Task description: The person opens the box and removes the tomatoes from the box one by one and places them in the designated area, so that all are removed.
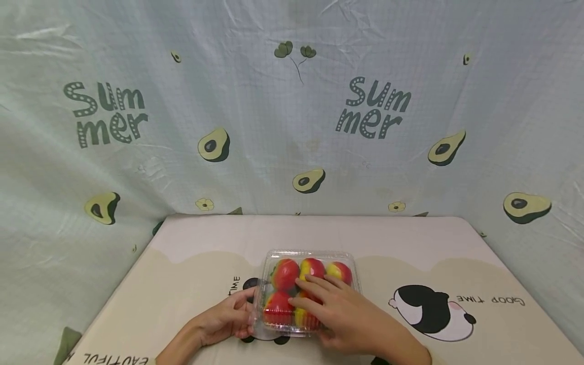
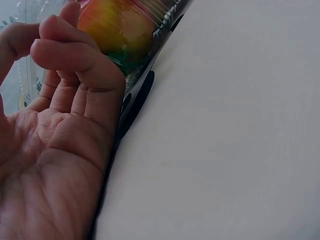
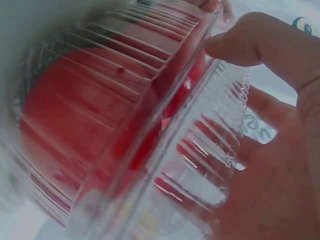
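A clear plastic clamshell box (image 1: 315,254) sits on the table near the front edge, holding several red-and-yellow fruits (image 1: 286,274). At its left side, my left hand (image 1: 228,317) grips the edge; in the left wrist view the fingers of that hand (image 2: 70,120) are curled beside the box. My right hand (image 1: 349,317) rests across the lid with fingers extended and spread. In the right wrist view its thumb (image 3: 250,42) touches the box near the seam where lid and base meet. The lid lies over the fruits, and the right hand partly hides some of them.
The tabletop (image 1: 365,235) carries a cover with cartoon prints, including a panda figure (image 1: 431,312) to the right. A pale curtain (image 1: 255,101) with avocado and lettering prints hangs behind and at both sides.
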The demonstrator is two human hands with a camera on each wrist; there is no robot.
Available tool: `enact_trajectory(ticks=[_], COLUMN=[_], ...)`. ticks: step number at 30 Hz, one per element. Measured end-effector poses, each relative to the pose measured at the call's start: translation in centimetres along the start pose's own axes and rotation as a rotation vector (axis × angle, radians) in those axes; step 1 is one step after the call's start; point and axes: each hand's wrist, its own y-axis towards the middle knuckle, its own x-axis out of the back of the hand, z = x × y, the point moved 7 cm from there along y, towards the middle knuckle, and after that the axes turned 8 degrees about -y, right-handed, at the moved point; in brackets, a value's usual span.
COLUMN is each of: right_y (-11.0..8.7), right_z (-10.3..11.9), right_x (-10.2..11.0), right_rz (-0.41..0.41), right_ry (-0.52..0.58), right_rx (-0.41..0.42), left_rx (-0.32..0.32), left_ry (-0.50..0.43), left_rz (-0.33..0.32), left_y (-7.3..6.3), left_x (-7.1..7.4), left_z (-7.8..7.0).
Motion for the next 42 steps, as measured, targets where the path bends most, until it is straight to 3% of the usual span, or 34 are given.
enact_trajectory(ticks=[11, 28, 33, 39, 42], right_y=[-0.9, -1.8, -1.8, -1.8, -1.8], right_z=[-1.3, -1.6, -1.6, -1.7, -1.8], right_x=[-0.1, -0.7, -0.7, -0.7, -0.7], right_rz=[0.118, 0.252, 0.254, 0.26, 0.26], right_ry=[0.013, 0.186, 0.177, 0.184, 0.188], right_rx=[-0.121, -0.241, -0.236, -0.242, -0.247], left_rx=[-0.003, -0.018, -0.019, -0.08, -0.071], left_ry=[0.01, 0.017, 0.016, 0.028, -0.001], left_rz=[0.012, 0.016, -0.015, -0.064, -0.085], left_y=[-0.1, 0.0, 0.1, 0.3, 0.3], left_x=[0.1, -0.3, -0.4, -0.3, -0.4], left_z=[0.1, -0.2, -0.2, -0.9, -1.0])
